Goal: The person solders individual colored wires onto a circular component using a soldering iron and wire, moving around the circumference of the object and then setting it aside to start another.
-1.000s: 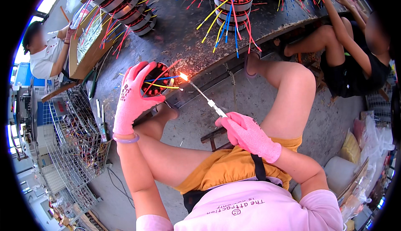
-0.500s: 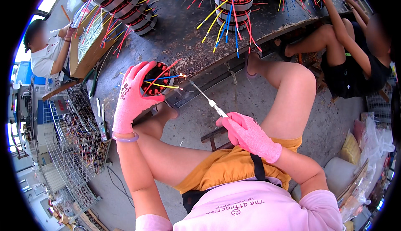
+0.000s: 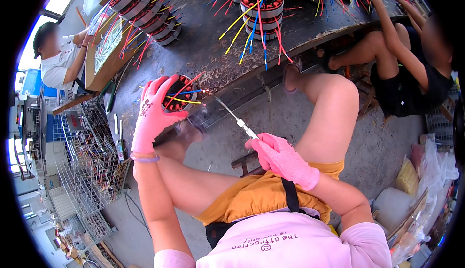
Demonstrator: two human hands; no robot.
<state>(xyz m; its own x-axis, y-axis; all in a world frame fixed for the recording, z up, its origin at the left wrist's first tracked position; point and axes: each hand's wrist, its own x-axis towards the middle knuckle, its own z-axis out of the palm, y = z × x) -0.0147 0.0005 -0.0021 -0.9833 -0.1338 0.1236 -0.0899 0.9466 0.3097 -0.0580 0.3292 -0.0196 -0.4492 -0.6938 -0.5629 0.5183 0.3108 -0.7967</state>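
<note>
Both hands wear pink gloves. The left hand [image 3: 155, 110] is clamped around the left side of a coil [image 3: 180, 92], fingers curled over the top and thumb below, hiding part of it. The coil sits at the near edge of the dark table [image 3: 208, 50], its red, blue and yellow wires [image 3: 186, 101] pointing right. The right hand [image 3: 283, 159] is closed on the handle of a thin torch [image 3: 240, 122], which slants up toward the wire ends; a small orange glow [image 3: 205, 91] shows there, and the tip is just apart from it.

Further back stand wired coil stacks, one leaning at left [image 3: 145, 13], one upright near the middle [image 3: 262, 13]. An open box [image 3: 109, 69] of pale pieces is at the left, with wire baskets [image 3: 92, 171] below. A person in white [image 3: 55, 67] sits at far left, another in black [image 3: 402, 84] at right.
</note>
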